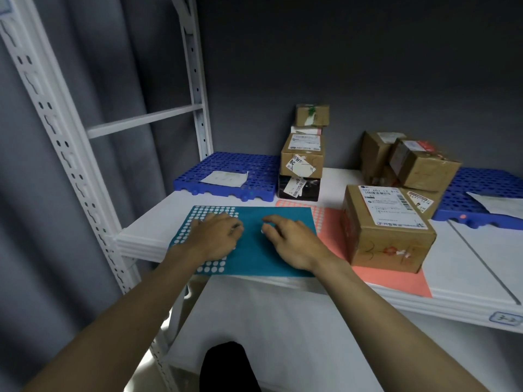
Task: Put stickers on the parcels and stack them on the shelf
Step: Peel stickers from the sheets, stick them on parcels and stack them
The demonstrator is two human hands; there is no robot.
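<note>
A teal sticker sheet (271, 250) with white round dots lies at the shelf's front edge. My left hand (218, 236) rests flat on its left part, fingers slightly bent. My right hand (288, 239) hovers over the sheet's middle, thumb and forefinger curled toward each other near a small white dot; whether they pinch it is unclear. A pink sticker sheet (396, 278) lies to the right, under a brown parcel (387, 230) with a shipping label. A stack of several parcels (304, 154) stands behind, and more parcels (410, 162) are heaped at the back right.
The white shelf board (467, 267) carries a blue perforated pallet (235, 176) at the back left with a paper on it, and another blue pallet (486, 196) at the right. A white slotted upright (70, 154) stands left. A lower shelf lies beneath.
</note>
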